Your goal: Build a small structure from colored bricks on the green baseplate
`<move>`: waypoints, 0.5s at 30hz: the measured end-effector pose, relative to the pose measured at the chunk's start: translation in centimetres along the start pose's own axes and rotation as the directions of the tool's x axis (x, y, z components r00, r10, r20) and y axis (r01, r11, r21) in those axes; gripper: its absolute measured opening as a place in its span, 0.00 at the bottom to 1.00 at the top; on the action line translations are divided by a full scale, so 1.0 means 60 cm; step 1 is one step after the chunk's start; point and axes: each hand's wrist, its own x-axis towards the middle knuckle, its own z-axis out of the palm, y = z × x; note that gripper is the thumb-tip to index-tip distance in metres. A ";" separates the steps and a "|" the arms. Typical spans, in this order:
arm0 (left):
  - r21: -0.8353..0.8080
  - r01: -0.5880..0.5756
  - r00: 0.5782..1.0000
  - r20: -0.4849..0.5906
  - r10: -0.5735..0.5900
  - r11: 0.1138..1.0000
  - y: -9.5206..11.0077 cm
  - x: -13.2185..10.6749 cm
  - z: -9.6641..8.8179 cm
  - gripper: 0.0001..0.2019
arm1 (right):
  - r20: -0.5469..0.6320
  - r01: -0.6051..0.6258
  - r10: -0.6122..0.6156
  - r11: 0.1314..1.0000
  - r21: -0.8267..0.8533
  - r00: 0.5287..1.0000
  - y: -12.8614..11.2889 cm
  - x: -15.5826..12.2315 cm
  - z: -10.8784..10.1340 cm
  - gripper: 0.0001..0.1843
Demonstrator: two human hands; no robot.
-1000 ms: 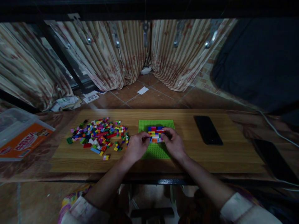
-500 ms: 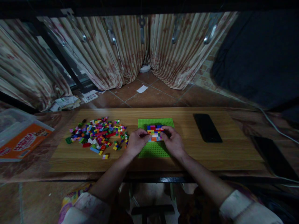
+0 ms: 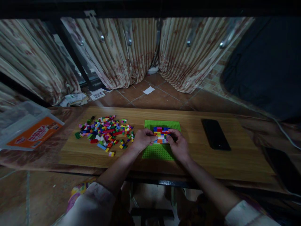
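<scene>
Desk: From out here, where do I find the brick block?

Remote: I see it over the middle of a green baseplate, midway along a wooden tabletop, its bricks blue, red, yellow, white and orange; I cannot tell whether it is pressed onto the studs

Desk: And the hands I am following?

Remote: A person's left hand and right hand flank the block, fingers bent, thumbs turned inward at its sides; I cannot tell whether either one pinches a single brick, the fingertips being small and dim

Desk: What crowds my view?

Remote: The hands themselves cover the block's sides and parts of the baseplate's edges, and both forearms cross the tabletop's near edge. To the left, a heap of loose bricks spreads near the left hand, with a pink-and-yellow brick at its near edge

Desk: Anything farther out?

Remote: A dark phone lies on the tabletop, well apart from the right hand; a second dark slab lies by the tabletop's right end. At far left I see a clear tub with an orange label; past the tabletop, striped curtains hang above a tiled floor where a white paper lies
</scene>
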 end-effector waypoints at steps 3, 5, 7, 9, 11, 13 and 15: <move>-0.024 0.001 1.000 0.007 -0.001 1.000 0.002 -0.002 -0.003 0.12 | 0.002 0.000 0.000 1.000 0.000 1.000 0.005 0.001 0.000 0.16; -0.047 0.003 1.000 0.000 -0.003 0.999 0.009 -0.002 -0.012 0.12 | 0.010 -0.002 0.002 1.000 0.014 1.000 0.009 0.002 -0.001 0.17; -0.065 -0.030 0.999 -0.024 0.028 0.997 0.021 -0.002 -0.028 0.11 | 0.019 -0.013 0.013 1.000 0.027 1.000 0.012 0.004 -0.001 0.18; -0.046 -0.092 0.994 -0.066 0.089 0.995 0.035 0.001 -0.051 0.10 | 0.032 -0.028 0.027 0.999 0.030 0.999 0.015 0.004 -0.002 0.18; 0.009 -0.143 0.983 -0.113 0.143 0.990 0.047 0.004 -0.077 0.09 | 0.040 -0.039 0.037 0.998 0.039 0.999 0.016 0.005 -0.002 0.18; 0.091 -0.169 0.972 -0.149 0.181 0.981 0.052 0.007 -0.102 0.08 | 0.044 -0.048 0.045 0.998 0.051 0.998 0.018 0.005 -0.002 0.18; 0.201 -0.170 0.963 -0.173 0.206 0.965 0.053 0.007 -0.125 0.07 | 0.043 -0.056 0.053 0.996 0.064 0.998 0.019 0.005 -0.002 0.19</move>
